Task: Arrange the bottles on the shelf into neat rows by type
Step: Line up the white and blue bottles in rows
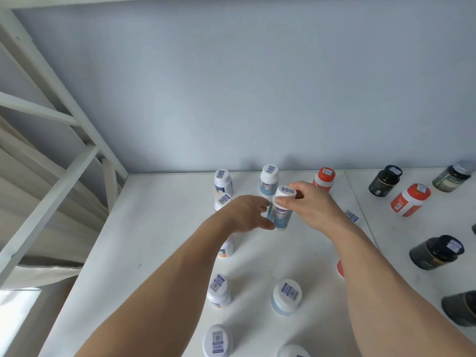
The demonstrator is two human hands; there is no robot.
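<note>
Near the shelf's (159, 228) back edge, her right hand (313, 204) pinched the blue-labelled bottle's (280, 215) white cap while left-hand (247, 212) fingers, loosely spread, steadied its side, apparently aligning the row.

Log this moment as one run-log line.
right hand: grips cap of blue-label bottle | left hand: touches its side | bottle: upright | place: white shelf

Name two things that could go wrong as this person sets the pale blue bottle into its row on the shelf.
1. The right hand grips the pale blue bottle by its cap only; it might tilt or slip as it is set down.
2. The left hand and forearm reach over the white bottles just left of it; a sideways move could knock one over.
</note>
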